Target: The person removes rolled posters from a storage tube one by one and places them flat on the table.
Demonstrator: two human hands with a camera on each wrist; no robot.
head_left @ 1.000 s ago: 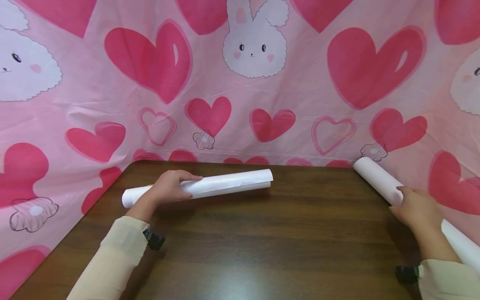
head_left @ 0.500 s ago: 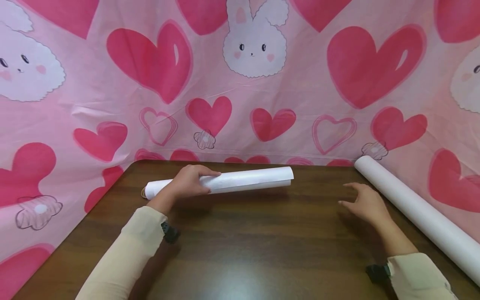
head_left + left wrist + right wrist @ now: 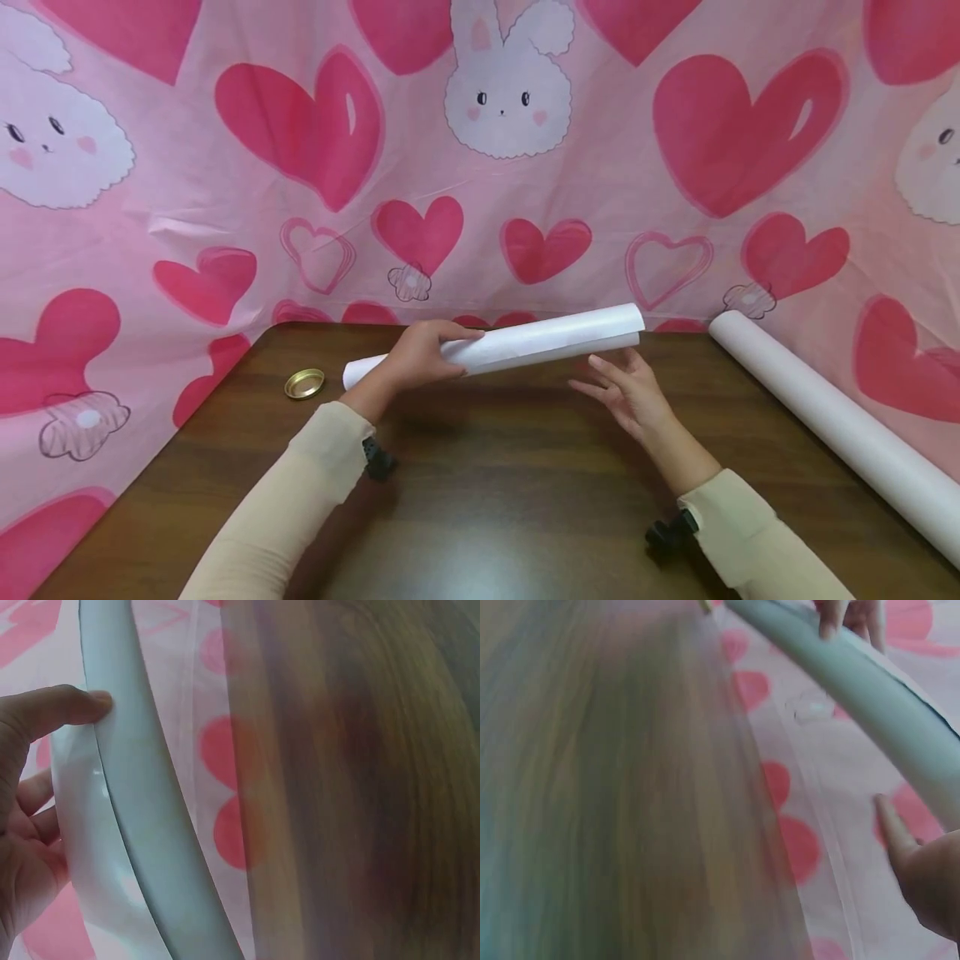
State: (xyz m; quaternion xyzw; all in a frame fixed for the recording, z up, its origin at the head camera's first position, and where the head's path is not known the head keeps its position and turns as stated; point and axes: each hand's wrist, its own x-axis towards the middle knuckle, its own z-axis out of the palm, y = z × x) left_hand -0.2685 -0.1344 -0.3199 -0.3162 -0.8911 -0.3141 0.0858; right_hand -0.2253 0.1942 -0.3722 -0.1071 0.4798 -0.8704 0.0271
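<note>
A rolled sheet of white paper (image 3: pixel 558 337) is raised above the table, its right end tilted up. My left hand (image 3: pixel 422 357) grips it left of its middle; in the left wrist view the thumb lies across the loose edge of the paper roll (image 3: pixel 142 765). Below the right end of the roll is my right hand (image 3: pixel 628 396), fingers spread and holding nothing. The right wrist view shows that hand (image 3: pixel 922 870) near the roll, and whether they touch cannot be told.
A longer white roll (image 3: pixel 832 425) lies along the right side of the brown wooden table (image 3: pixel 510 500). At the left sits a shallow gold-rimmed round piece (image 3: pixel 304 383), perhaps a lid. A pink heart-print cloth (image 3: pixel 525 183) hangs behind the table and at both sides.
My right hand has let go of the longer roll and moved left to the held one. My left hand has carried its paper roll rightward and up, uncovering the gold-rimmed piece.
</note>
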